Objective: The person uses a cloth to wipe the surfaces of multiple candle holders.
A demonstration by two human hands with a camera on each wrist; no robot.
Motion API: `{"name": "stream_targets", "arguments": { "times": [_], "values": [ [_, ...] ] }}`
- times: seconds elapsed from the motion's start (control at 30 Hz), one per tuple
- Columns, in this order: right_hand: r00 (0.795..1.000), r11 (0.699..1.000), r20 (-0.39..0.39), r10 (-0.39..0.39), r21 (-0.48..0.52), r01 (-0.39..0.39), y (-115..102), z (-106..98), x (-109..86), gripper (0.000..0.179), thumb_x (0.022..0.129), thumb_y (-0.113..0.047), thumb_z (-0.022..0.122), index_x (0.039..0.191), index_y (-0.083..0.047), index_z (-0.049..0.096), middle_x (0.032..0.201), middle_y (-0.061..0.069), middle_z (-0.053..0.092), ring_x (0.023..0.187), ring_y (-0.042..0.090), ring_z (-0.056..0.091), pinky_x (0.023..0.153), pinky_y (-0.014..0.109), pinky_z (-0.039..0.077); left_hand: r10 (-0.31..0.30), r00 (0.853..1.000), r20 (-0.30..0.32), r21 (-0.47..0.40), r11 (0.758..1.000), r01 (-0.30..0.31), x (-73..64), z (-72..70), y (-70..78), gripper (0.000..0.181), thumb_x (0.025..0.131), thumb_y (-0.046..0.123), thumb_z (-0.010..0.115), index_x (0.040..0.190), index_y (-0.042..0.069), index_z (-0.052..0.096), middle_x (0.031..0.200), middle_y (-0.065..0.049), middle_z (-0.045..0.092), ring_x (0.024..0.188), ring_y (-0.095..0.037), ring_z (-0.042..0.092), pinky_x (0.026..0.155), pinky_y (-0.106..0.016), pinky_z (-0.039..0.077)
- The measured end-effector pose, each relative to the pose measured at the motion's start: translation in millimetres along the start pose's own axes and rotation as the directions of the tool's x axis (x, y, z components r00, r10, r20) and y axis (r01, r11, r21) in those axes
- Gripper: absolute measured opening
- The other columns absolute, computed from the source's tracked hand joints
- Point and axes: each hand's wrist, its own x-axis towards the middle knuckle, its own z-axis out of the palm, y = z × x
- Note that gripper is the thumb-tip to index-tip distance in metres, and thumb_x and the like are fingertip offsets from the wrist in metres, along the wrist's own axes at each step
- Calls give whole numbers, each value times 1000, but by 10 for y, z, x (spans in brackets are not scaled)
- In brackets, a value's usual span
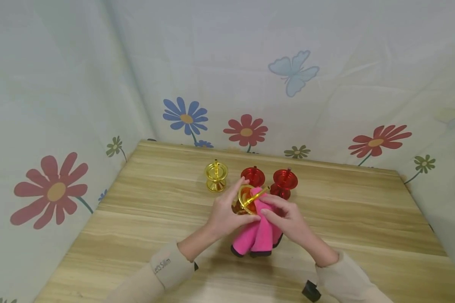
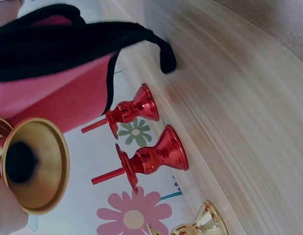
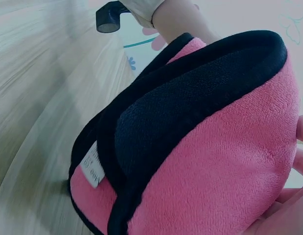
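My left hand (image 1: 223, 212) grips a shiny gold candle holder (image 1: 242, 209), tilted so its thin stem points up and to the right. In the left wrist view, the hollow underside of its base (image 2: 49, 171) faces the camera. My right hand (image 1: 290, 221) pinches a pink cloth (image 1: 264, 235) with black edging, its top pressed against the holder's dish beside the stem. The cloth hangs in folds below both hands. A white label (image 3: 92, 165) shows on it in the right wrist view, where the holder is hidden behind the cloth.
Two red candle holders (image 1: 285, 180) (image 2: 161, 152) stand upright just beyond my hands. Another gold candle holder (image 1: 216, 177) stands to their left. All are on a wood-grain table (image 1: 155, 185), backed by a white curtain (image 1: 220, 63) printed with flowers.
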Motion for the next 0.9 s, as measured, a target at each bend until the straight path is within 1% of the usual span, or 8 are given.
{"name": "stream_targets", "arguments": {
  "times": [0.17,0.3,0.5,0.6,0.67,0.73,0.83,0.9],
  "values": [
    [999,998,1,-35,-59,35,7,2,-6,28,83,-10,59,110,-1,61,115,17,58,109,30,52,78,18,48,-26,998,64,-43,999,29,-5,-39,-1,92,58,34,80,136,18,33,127,4,50,122,-12,42,99,-36,37],
    [999,997,15,-43,-59,44,3,8,-10,24,82,-10,60,105,-2,64,107,13,61,100,19,55,71,20,51,-58,989,134,-58,996,67,2,-80,2,90,58,36,80,134,19,35,126,7,50,120,-11,44,98,-37,39],
    [996,996,52,-79,-34,80,27,2,-12,20,83,-8,59,101,-1,66,102,11,61,91,3,51,62,21,51,-41,981,188,-25,999,47,4,-115,17,92,55,38,81,132,15,37,125,6,52,116,-11,48,94,-35,42],
    [987,987,69,-143,-57,147,64,-17,-14,18,81,-4,60,98,-1,66,98,10,62,86,2,49,58,20,49,-47,971,235,-30,998,56,5,-130,30,91,55,40,80,132,16,38,123,7,54,117,-13,47,94,-37,42],
    [979,980,88,-184,-56,190,82,-37,-16,17,81,-2,60,96,-1,66,97,11,62,87,1,50,58,19,49,-82,952,293,-64,992,105,7,-145,40,88,56,39,80,131,18,38,123,9,54,119,-15,47,95,-40,41],
    [970,974,113,-217,-44,223,87,-58,-18,15,80,0,60,94,0,67,98,13,62,89,1,50,58,20,49,-119,924,363,-104,980,167,19,-165,47,86,58,38,80,131,20,37,123,10,53,120,-18,45,96,-43,40],
    [966,973,137,-219,-37,226,77,-82,-21,15,81,0,59,94,0,67,99,12,64,93,1,51,66,20,49,-195,873,447,-146,947,286,49,-192,53,85,60,37,80,130,23,34,127,11,50,123,-19,42,100,-48,33],
    [965,972,138,-224,-40,231,84,-88,-22,16,81,0,59,95,0,66,95,11,65,90,1,52,65,20,49,-236,852,467,-154,927,341,66,-193,51,84,60,37,79,128,23,33,130,12,47,125,-19,39,101,-50,30]
  ]
}}
